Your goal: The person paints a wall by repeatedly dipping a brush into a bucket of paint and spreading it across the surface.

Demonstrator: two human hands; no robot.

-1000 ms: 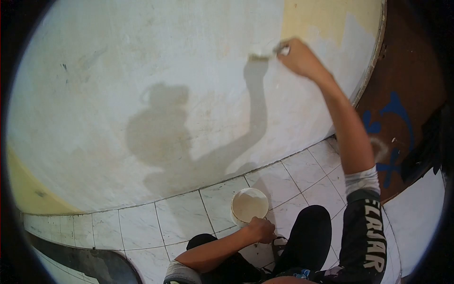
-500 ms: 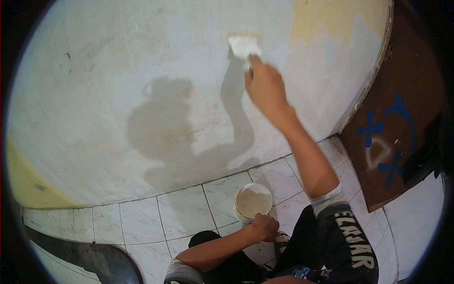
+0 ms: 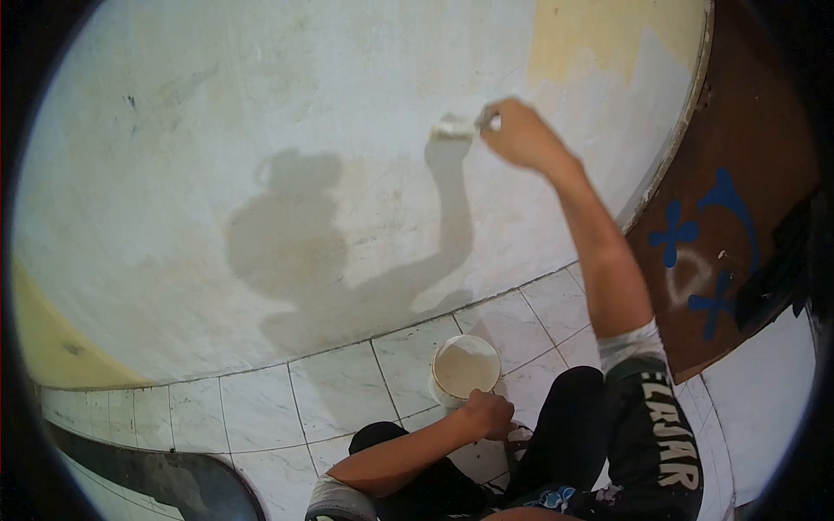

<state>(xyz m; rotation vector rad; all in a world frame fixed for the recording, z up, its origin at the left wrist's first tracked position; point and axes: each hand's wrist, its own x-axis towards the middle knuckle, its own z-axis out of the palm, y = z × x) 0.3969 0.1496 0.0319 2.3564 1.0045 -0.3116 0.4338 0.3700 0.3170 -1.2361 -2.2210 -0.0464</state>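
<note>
Up at the white-coated wall (image 3: 373, 104), my right hand (image 3: 521, 135) grips the handle of a wide paintbrush (image 3: 453, 130). The brush points left, its pale bristle end close against the wall and slightly blurred. Low in front of me, my left hand (image 3: 488, 415) is closed at the near rim of a white paint bucket (image 3: 434, 382). The bucket stands on the tiled floor by my knees, with whitish residue on its inside.
Yellow patches (image 3: 578, 43) show at the wall's upper right and lower left. A brown panel (image 3: 686, 191) with blue shapes stands to the right. A dark curved object (image 3: 187, 478) lies at lower left on the white floor tiles (image 3: 334, 378). My shadow falls across the wall.
My right hand has moved right and slightly down, turning the brush from bristles-up to pointing left, lower on the wall. My left hand and the bucket have stayed in place.
</note>
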